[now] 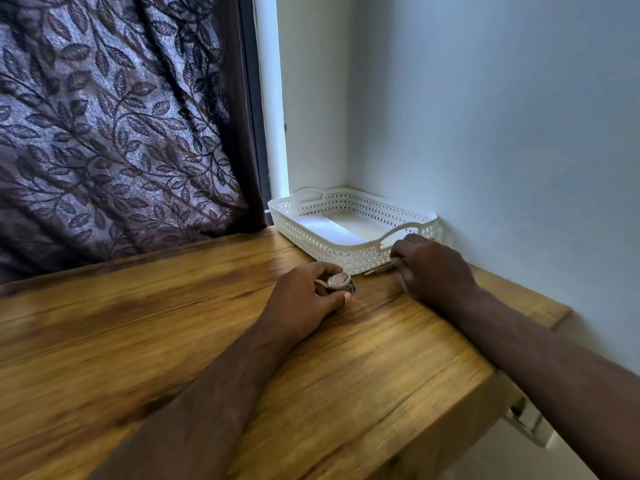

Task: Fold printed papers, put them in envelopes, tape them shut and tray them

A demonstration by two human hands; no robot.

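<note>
A white perforated tray (pixel 313 233) with handles stands in the far right corner of the wooden table (pixel 173 323), and white envelopes (pixel 332 225) lie flat inside it. My left hand (pixel 304 299) grips a small roll of tape (pixel 341 284) on the table just in front of the tray. My right hand (pixel 433 268) sits beside the tray's near handle, its fingers curled around a thin dark tool (pixel 379 269) that lies on the table; what the tool is I cannot tell.
A white wall (pixel 502 133) runs along the table's right side, close behind the tray. A dark leaf-patterned curtain (pixel 114 126) hangs behind the table's far left edge. A metal bracket (pixel 526 422) shows under the table's right edge.
</note>
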